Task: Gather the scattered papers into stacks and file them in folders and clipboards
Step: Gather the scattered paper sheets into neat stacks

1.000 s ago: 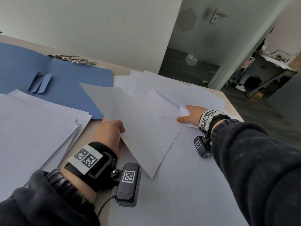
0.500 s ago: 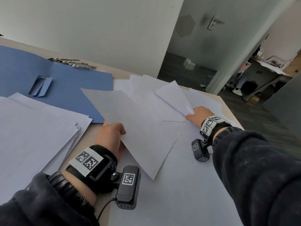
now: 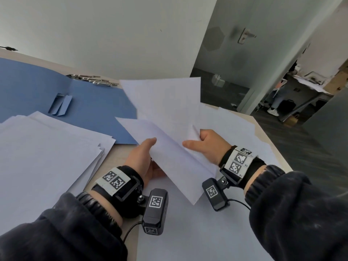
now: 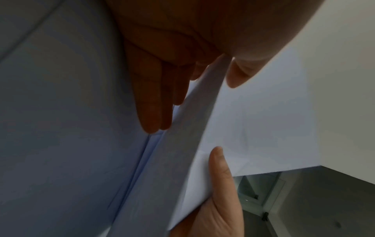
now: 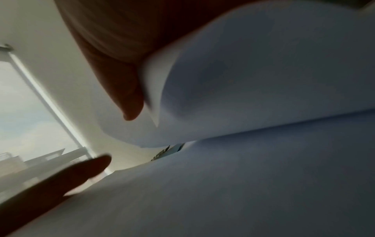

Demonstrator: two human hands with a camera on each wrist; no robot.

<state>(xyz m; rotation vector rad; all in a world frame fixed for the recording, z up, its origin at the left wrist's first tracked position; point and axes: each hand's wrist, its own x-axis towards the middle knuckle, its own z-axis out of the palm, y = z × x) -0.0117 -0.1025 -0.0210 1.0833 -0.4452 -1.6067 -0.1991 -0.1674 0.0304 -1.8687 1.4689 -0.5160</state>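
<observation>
My left hand pinches a white sheet above the table, thumb on top and fingers under it. My right hand grips a second white sheet that stands raised and tilted toward the wall, its lower corner curled in the fingers. The two held sheets overlap between the hands. An open blue folder lies at the back left. A loose stack of white papers lies at the left, and more sheets lie under and beyond the right hand.
Metal clips lie by the wall behind the folder. A large white sheet covers the near table. The table's right edge drops to a dark floor, with an open door beyond.
My right hand has lifted its sheet off the scattered papers and brought it left and nearer, over the sheet held by my left hand. The left hand has risen slightly.
</observation>
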